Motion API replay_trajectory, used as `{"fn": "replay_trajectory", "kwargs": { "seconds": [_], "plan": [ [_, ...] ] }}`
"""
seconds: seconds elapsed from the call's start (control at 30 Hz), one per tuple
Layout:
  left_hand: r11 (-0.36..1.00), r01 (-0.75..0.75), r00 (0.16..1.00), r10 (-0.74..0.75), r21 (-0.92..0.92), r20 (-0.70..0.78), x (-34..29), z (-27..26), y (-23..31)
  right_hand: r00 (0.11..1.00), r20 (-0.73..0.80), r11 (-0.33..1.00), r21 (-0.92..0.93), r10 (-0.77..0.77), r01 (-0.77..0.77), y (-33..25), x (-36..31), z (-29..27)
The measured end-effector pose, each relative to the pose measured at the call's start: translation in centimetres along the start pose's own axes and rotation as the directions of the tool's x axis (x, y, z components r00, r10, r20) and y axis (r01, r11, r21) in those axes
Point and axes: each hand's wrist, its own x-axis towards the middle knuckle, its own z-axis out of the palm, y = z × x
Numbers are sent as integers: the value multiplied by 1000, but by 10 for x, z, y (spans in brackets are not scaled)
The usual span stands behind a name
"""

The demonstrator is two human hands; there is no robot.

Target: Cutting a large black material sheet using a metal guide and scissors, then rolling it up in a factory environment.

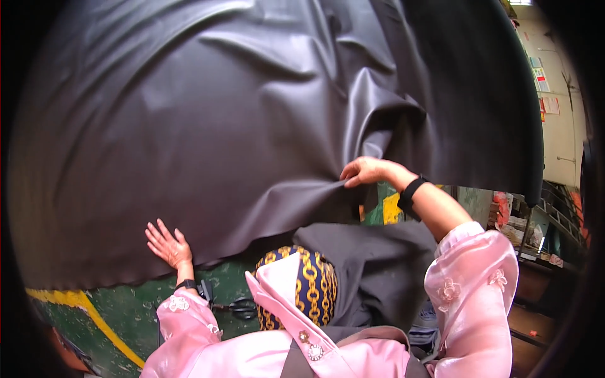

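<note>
Head view: one broad, dark grey-black sheet of smooth, leather-like material (208,126), filling most of the upper field, its near edge lying over a scuffed green-painted surface (126,312) with a yellow stripe (104,324); folds gather beyond the right hand. One left hand (169,248), palm down on the sheet close to its near left edge, fingers spread apart, gripping nothing. One right hand (365,171), thumb and fingers pinched together on the near edge, which is drawn up in a crease. Handling, by judgement: soft and pliable, likely weighty across its breadth, somewhat slick, prone to wrinkling; best held by the near edge, a flat palm steadying elsewhere. Also present: black-handled scissors (242,308) on the green surface, between the left forearm and a rounded navy fabric form with gold chain print (310,283); matte dark-grey cloth (384,258) beside it.
</note>
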Motion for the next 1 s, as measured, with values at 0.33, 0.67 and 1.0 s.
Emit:
{"fn": "replay_trajectory", "kwargs": {
  "seconds": [0.33,0.67,1.0],
  "plan": [
    [979,46,998,-54,199,32,-2,-2,13,873,-309,775,622,377,-115,245,-42,26],
    [505,-600,523,834,-621,174,-39,-162,340,779,-235,-518,632,581,577,386,41,107],
    [636,-636,270,715,-438,645,-44,-163,434,461,-609,-176,469,646,866,412,-102,79]
  ]
}}
